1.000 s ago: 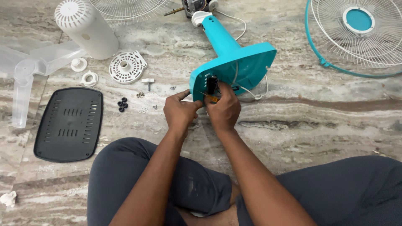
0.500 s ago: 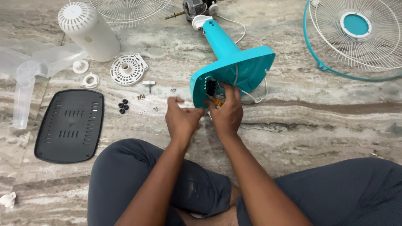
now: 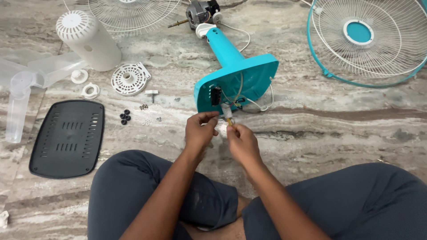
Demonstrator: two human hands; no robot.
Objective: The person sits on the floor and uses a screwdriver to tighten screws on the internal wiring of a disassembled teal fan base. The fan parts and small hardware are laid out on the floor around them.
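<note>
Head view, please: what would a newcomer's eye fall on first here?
The teal fan base lying tipped at centre, its open underside facing the person. Just below it, the left hand and right hand pinch a small wire connector trailing from it. A wire fan guard with a teal rim lies top right; a black grille plate lies left.

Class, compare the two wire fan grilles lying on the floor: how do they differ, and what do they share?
The fan grille at top right has a teal rim and a teal round centre cap; the fan grille at top centre shows only white wire. The right one lies almost wholly in view; the centre one is cut off by the frame's top edge. Both are round, white-spoked and flat on the marble floor.
</note>
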